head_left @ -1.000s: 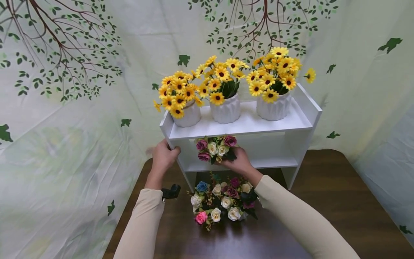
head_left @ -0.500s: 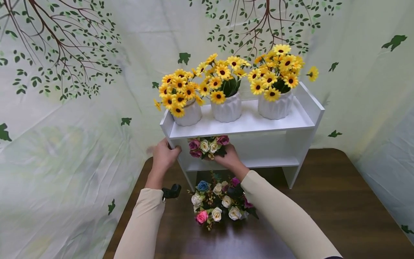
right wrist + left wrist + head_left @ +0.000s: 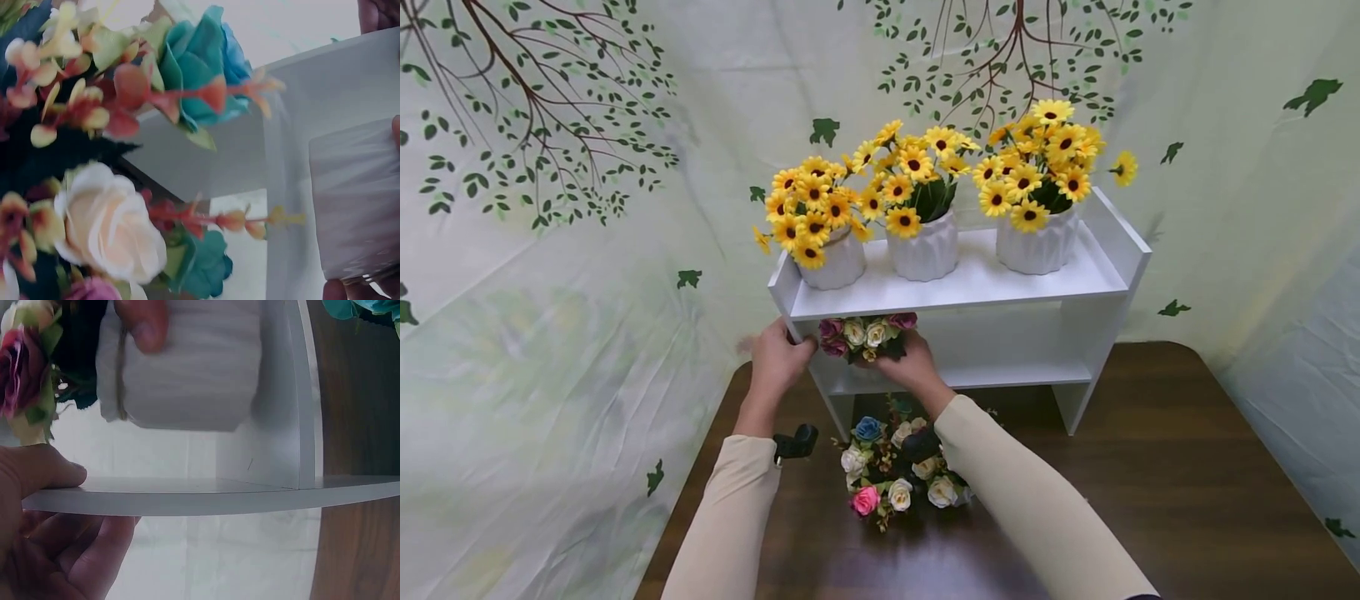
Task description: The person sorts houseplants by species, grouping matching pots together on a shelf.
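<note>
My left hand (image 3: 778, 362) grips the left side panel of a white shelf unit (image 3: 970, 289). In the left wrist view the thumb lies on the inner face of that panel (image 3: 206, 504), with the fingers behind it. Inside the middle compartment, my right hand (image 3: 912, 367) holds a white flowerpot (image 3: 187, 372) of purple and cream artificial roses (image 3: 865, 335). Thumb and fingers span opposite sides of the pot (image 3: 356, 200) in the right wrist view. The pot is upright, close above the middle board (image 3: 1000, 377), near the left panel.
Three white pots of yellow daisy-like flowers (image 3: 925, 250) stand along the top board. On the brown table (image 3: 1157, 467), in front of the unit, are more artificial roses (image 3: 898, 492), partly covered by the right forearm. A leaf-printed cloth (image 3: 715, 150) hangs behind.
My right hand has moved left with the flowerpot, deeper toward the left panel of the middle compartment. My left hand keeps its grip on the panel.
</note>
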A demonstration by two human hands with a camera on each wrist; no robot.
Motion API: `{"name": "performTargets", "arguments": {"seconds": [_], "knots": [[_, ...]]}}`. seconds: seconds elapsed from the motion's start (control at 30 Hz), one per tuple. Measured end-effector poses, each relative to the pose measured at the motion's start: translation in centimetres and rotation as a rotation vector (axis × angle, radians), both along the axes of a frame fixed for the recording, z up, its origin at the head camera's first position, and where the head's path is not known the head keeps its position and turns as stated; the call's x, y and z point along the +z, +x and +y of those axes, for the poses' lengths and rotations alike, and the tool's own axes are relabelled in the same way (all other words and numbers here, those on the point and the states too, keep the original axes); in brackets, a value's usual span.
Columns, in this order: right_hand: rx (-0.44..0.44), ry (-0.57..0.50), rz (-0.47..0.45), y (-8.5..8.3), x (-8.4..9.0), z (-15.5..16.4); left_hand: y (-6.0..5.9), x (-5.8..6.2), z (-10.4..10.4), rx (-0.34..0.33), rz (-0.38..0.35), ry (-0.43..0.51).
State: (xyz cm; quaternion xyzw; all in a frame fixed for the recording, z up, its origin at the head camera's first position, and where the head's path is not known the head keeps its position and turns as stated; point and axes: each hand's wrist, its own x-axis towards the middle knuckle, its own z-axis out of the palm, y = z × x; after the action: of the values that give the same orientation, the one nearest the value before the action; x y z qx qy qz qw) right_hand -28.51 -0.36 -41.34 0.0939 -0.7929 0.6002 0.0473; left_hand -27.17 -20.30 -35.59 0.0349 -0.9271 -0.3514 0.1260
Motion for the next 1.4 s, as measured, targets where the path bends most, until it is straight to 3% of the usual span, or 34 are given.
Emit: {"name": "performTargets", "arguments": {"seconds": [0.2, 0.37, 0.57, 0.73, 0.83, 1.0, 1.1, 1.4], "knots": [[-0.011, 0.086, 0.068, -0.2, -0.2, -1.0, 0.0, 0.1, 0.0, -0.003, 0.009, -0.025], [-0.067, 0.093, 0.002, -0.4, -0.5, -1.8, 0.1, 0.1, 0.0, 0.000, -0.002, -0.010], [-0.142, 0.010, -0.033, -0.5, -1.0, -2.6, 0.0, -0.1, 0.2, -0.002, -0.009, 0.003], [-0.109, -0.056, -0.062, -0.3, -1.0, -2.6, -0.1, -0.2, 0.1, -0.010, -0.011, 0.004], [-0.080, -0.009, -0.092, 0.0, -0.7, -1.9, 0.0, -0.1, 0.0, -0.016, -0.016, 0.005], [-0.049, 0.151, -0.175, 1.8, 0.2, 0.3, -0.1, 0.0, 0.1, -0.020, -0.017, 0.000], [-0.020, 0.189, -0.192, 3.6, 0.5, 2.1, -0.1, 0.0, 0.3, -0.024, -0.009, -0.006], [0.051, 0.110, -0.140, 9.8, -0.4, 7.7, -0.1, -0.2, -0.1, -0.012, -0.040, 0.008]]}}
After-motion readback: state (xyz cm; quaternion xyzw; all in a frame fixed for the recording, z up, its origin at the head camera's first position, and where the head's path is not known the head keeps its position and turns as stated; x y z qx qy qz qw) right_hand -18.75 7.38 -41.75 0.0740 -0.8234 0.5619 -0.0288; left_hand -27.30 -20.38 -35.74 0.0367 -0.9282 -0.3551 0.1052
